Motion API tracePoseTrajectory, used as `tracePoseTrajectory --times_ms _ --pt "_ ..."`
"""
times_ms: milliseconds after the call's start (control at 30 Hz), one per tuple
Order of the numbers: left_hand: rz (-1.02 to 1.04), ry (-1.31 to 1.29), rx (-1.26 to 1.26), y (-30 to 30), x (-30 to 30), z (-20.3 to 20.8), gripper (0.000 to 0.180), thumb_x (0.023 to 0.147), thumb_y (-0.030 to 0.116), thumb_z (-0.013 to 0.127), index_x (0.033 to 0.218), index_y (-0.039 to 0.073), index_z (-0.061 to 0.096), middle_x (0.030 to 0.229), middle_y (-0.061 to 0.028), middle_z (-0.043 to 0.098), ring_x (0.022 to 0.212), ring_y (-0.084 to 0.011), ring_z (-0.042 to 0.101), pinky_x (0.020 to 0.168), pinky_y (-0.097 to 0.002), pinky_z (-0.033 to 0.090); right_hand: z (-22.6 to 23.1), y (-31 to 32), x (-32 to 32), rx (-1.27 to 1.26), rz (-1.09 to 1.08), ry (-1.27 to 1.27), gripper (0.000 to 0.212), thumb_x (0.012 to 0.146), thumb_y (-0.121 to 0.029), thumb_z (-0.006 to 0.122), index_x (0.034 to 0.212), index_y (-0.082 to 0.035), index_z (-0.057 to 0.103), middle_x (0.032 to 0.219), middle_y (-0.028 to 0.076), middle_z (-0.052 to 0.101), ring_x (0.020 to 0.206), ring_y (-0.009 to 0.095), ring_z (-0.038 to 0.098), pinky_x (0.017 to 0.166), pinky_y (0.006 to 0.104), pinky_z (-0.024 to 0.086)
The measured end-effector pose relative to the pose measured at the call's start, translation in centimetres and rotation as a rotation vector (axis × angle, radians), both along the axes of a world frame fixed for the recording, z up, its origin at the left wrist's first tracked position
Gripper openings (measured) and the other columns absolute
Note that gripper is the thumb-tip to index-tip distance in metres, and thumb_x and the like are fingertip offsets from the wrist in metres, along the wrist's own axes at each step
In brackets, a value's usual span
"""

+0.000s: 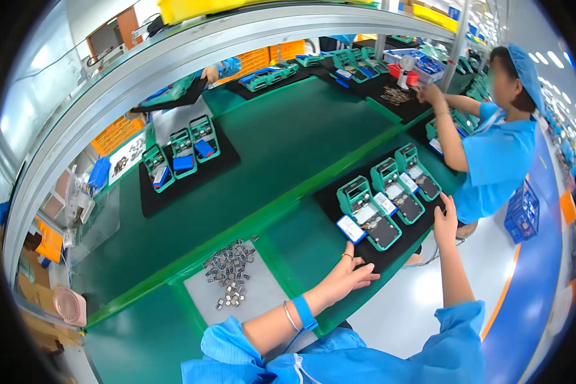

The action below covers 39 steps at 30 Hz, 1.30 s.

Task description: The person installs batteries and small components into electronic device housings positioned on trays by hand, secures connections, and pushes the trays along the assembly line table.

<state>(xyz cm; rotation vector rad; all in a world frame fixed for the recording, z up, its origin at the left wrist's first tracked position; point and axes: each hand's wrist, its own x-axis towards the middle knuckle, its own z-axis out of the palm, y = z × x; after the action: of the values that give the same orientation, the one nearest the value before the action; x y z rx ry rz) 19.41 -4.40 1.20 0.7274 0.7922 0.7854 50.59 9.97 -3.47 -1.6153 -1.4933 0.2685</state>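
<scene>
A black mat (390, 255) lies at the near right edge of the green bench. On it stand three green device housings, one at left (383, 233), one in the middle (411, 208) and one at right (422, 178), their insides exposed. A white-and-blue battery pack (351, 228) lies beside the left housing. My left hand (344, 278) rests at the mat's near left corner, fingers spread, one fingertip close to that pack. My right hand (446, 224) is at the mat's right edge beside the right housing, its fingers stretched out. Neither hand visibly grips anything.
Small metal parts (229, 265) lie heaped on a pale sheet (201, 296) left of my arm. Across the bench, another black mat (227, 160) carries three housings. A co-worker (499, 137) works at right; another person's hand (210, 73) holds a loaded mat opposite.
</scene>
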Motion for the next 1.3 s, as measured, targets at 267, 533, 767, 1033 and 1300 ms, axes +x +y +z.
tracePoseTrajectory --times_ms 267,533,767,1033,1300 --pt "0.010 0.311 0.324 -4.4 -9.4 1.3 0.058 0.101 0.030 0.059 0.147 0.000 0.040 0.131 -0.0162 0.057 0.111 -0.0197 0.063 0.096 -0.0331 0.050 7.5 -4.8 -14.5 0.184 0.519 -0.107 0.036 0.090 0.000 0.055 0.125 -0.005 0.062 0.145 0.016 0.047 0.134 0.034 0.044 0.110 0.0423 0.036" --pt "0.569 0.644 0.085 -8.4 -27.5 6.2 0.040 0.102 0.030 0.055 0.132 0.003 0.058 0.121 -0.0100 0.066 0.109 -0.0181 0.063 0.091 -0.0306 0.048 6.0 0.9 -33.9 -0.201 1.048 -0.206 0.052 0.092 -0.020 0.065 0.139 -0.003 0.049 0.146 0.022 0.045 0.135 0.040 0.044 0.111 0.0450 0.039" --pt "1.130 0.992 0.170 -6.8 -39.7 -2.4 0.052 0.094 0.023 0.067 0.138 0.000 0.051 0.133 -0.0160 0.057 0.124 -0.0243 0.054 0.107 -0.0356 0.040 -0.3 6.5 -44.5 -0.039 0.795 -0.276 0.057 0.095 -0.023 0.059 0.144 -0.001 0.041 0.144 0.019 0.050 0.138 0.033 0.043 0.112 0.0455 0.037" --pt "1.091 1.416 0.214 -0.7 -42.9 -3.6 0.066 0.090 0.034 0.067 0.143 0.001 0.047 0.146 -0.0257 0.046 0.138 -0.0387 0.040 0.116 -0.0433 0.030 0.7 7.4 -46.4 -0.078 0.656 -0.379 0.064 0.092 -0.024 0.062 0.150 -0.013 0.038 0.139 0.015 0.055 0.135 0.030 0.047 0.114 0.0516 0.030" --pt "1.179 1.153 0.196 -1.2 -42.3 -4.6 0.045 0.085 0.035 0.068 0.118 0.004 0.069 0.134 -0.0191 0.058 0.133 -0.0365 0.043 0.113 -0.0410 0.031 1.2 7.5 -44.0 -0.054 0.771 -0.352 0.063 0.090 -0.025 0.065 0.147 -0.012 0.043 0.133 0.016 0.058 0.132 0.030 0.048 0.113 0.0494 0.031"
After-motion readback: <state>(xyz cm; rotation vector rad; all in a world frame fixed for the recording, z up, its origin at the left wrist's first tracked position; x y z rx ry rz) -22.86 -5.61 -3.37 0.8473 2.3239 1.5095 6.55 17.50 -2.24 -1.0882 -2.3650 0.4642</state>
